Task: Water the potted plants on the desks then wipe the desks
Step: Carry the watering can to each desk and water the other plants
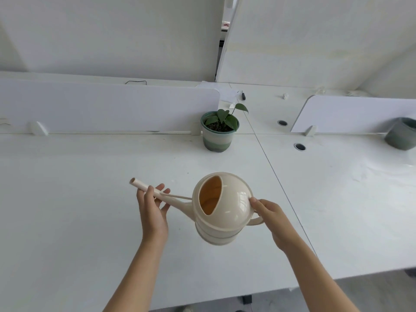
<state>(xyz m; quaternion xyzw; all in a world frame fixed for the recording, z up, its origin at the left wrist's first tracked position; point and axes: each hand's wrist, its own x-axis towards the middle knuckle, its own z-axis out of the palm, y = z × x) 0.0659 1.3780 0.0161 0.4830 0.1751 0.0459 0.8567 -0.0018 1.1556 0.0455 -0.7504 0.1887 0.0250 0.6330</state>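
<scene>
Watering can [225,212] is held in the air over the left desk [67,199], just left of the seam [270,165] between the two desktops. The long axis runs left-right. The spout [144,186] points left and slightly away from the person, and the handle [256,221] is on the right. The body is tipped so the fill opening faces the camera.

Left hand [153,210]: thumb on the near side of the spout, fingers fairly straight behind and under it, so the spout is lightly pinched between them near its tip.
Right hand [270,217]: wrapped round the handle, thumb pressed on the dome.

Potted plant [219,131] sits at the back of the same desk, beyond the can and well apart from it. It stands upright, just beside the rounded right end of the divider [108,106]. The spout tip is aimed well left of it.

A second pot [403,134] is at the far right on the neighbouring desk [349,199], cut off by the frame edge, so I cannot tell what is in it. It stands against another divider [360,113].

Edges: the dividers close off the back, and the front edge [337,278] of the right desk runs close to the right forearm. Two cable holes [299,147] sit right of the seam. There is bare desktop between the can and the plant, and to the left of the spout.
</scene>
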